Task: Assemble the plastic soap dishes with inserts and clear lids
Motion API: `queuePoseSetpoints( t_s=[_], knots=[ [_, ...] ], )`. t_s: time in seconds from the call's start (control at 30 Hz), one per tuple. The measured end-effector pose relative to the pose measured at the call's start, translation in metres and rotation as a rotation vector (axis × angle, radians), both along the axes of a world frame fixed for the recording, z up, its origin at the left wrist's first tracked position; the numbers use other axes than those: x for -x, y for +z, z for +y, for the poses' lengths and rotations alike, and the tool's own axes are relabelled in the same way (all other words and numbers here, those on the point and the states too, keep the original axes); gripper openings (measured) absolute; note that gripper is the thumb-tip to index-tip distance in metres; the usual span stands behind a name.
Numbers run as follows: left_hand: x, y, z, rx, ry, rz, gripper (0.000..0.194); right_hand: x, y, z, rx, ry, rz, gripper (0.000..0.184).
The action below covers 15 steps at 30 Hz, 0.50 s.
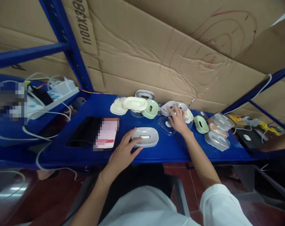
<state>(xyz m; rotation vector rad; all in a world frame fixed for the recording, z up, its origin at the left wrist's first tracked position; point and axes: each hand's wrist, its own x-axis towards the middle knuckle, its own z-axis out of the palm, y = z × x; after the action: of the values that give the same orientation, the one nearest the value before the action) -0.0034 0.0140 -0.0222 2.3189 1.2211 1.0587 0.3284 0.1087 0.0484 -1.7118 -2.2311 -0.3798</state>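
Observation:
A light grey oval dish [149, 133] lies on the blue table in front of me, with a pale bar across its middle. My left hand [125, 149] grips its left end, the fingers over the rim and the thumb at the near side. Farther back, my right hand [178, 119] reaches over another grey oval piece [170, 105], fingers spread and touching it or just above it. A clear plastic cover [165, 125] lies beside that wrist. Left of the right hand stand a light green oval dish [150, 110] and a cream oval piece [134, 103].
A phone [106, 133] with a lit screen lies left of my left hand. To the right are another green dish [201, 124] and stacked clear-covered dishes [217, 140]. Cardboard [156, 59] walls the back. Power strips and cables [62, 89] crowd the left; another person's arm [277, 142] shows at right.

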Motion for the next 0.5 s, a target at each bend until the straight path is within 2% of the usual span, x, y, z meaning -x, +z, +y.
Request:
queuePoseSetpoints(
  t_s=[0.07, 0.17, 0.23, 0.3, 0.4, 0.5],
  knots=[
    [0.000, 0.000, 0.000, 0.010, -0.001, 0.000, 0.031, 0.002, -0.016, -0.016, -0.019, -0.009, 0.055, 0.053],
    [-0.001, 0.002, -0.001, 0.041, -0.009, 0.003, 0.030, 0.001, -0.033, -0.042, 0.068, 0.035, 0.119, 0.057],
    [0.000, 0.004, -0.002, 0.079, -0.013, -0.002, 0.034, 0.000, -0.038, -0.057, 0.089, 0.058, 0.200, 0.054],
    [0.001, 0.006, -0.002, 0.140, -0.011, -0.017, 0.048, 0.003, -0.036, -0.068, 0.051, 0.107, 0.353, 0.047],
    [0.002, 0.006, -0.003, 0.214, -0.005, -0.072, 0.072, 0.020, -0.029, -0.085, 0.069, 0.304, 0.495, 0.041],
    [0.003, 0.005, -0.003, 0.242, -0.015, -0.126, 0.088, 0.047, -0.027, -0.098, 0.181, 0.531, 0.393, 0.043]
  ],
)
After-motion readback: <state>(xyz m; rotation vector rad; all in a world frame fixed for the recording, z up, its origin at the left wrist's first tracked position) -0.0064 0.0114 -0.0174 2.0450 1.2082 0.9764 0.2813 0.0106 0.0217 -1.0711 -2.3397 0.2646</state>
